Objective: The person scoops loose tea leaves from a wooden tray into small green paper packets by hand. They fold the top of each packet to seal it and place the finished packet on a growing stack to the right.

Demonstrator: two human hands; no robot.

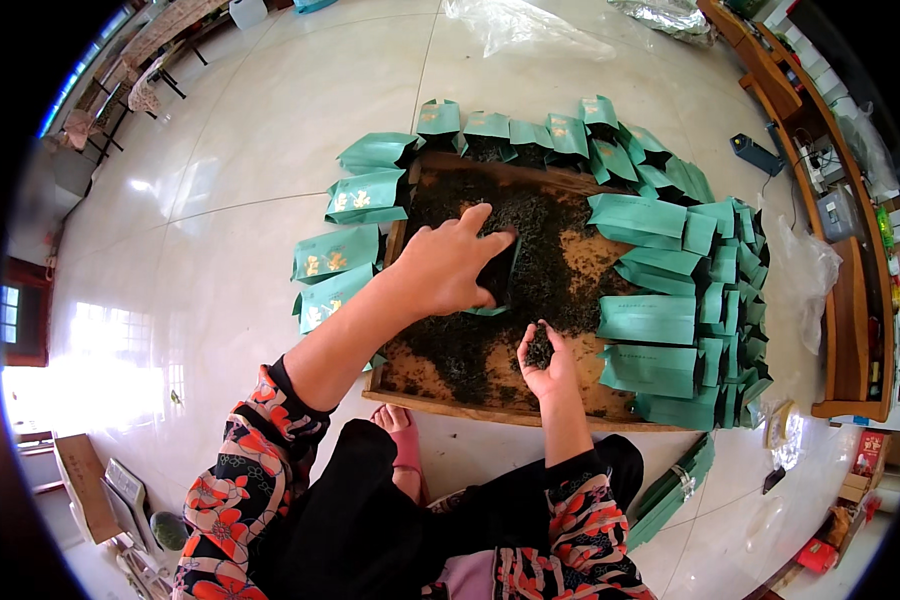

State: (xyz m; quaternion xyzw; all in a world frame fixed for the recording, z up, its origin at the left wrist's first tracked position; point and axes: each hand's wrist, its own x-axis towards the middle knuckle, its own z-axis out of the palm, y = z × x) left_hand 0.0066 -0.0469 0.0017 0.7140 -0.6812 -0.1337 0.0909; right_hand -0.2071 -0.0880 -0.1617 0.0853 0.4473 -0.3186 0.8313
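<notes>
Dark, curled dried leaves [545, 240], which look like tea, lie spread over a shallow wooden tray [490, 410]. My left hand [445, 262] reaches over the left half of the tray, thumb and fingers spread apart. Under and beside that hand is a green paper bag [487, 311] with a dark mouth, mostly hidden by the hand; whether the fingers touch it I cannot tell. My right hand [550, 368], palm up and curled, holds a small handful of the leaves [539, 348] above the tray's near side.
Green bags [647, 318] crowd the tray's right side; more line its far edge [567, 134] and left side [335, 250]. A flat stack of green bags [675, 490] lies near my right knee. A wooden cabinet [850, 330] stands at right, with clear plastic [805, 265] beside it.
</notes>
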